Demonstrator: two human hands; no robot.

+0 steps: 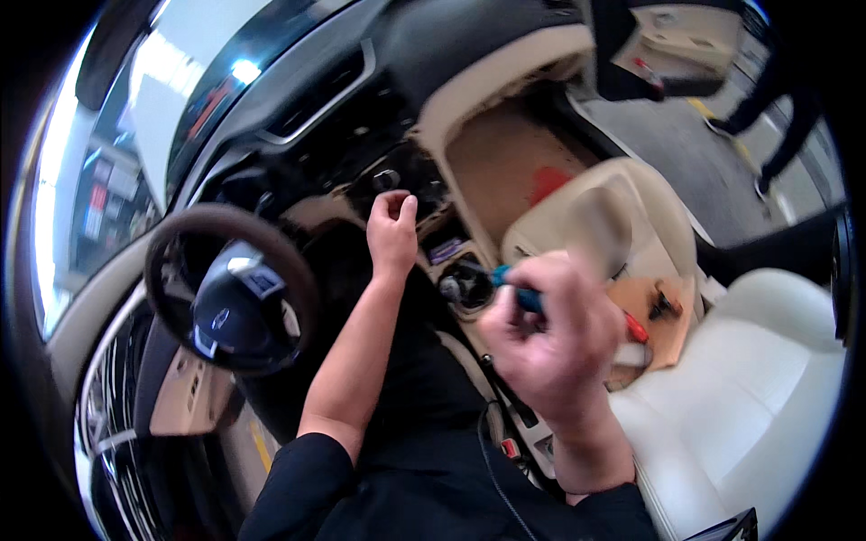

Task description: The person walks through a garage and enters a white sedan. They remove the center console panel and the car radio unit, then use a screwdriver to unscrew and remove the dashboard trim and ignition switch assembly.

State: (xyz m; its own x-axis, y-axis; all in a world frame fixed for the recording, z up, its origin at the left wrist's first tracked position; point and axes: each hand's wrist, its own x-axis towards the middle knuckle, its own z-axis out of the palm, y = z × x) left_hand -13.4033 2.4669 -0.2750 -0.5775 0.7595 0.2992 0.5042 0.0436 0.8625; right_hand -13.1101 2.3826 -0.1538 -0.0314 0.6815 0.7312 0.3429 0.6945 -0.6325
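Have R grip wrapped round teal tool. Have L grip nr ctr dash, can't tell if pinching smth.

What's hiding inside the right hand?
The right hand is closed around a tool: a teal part pokes out, and a darker bit shows in the grip. Curled fingers cover the rest of its handle.

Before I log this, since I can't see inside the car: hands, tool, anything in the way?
Right hand gripping teal-handled tool. Left hand at centre dashboard, contact unclear. Steering wheel left of both hands, blocking neither.
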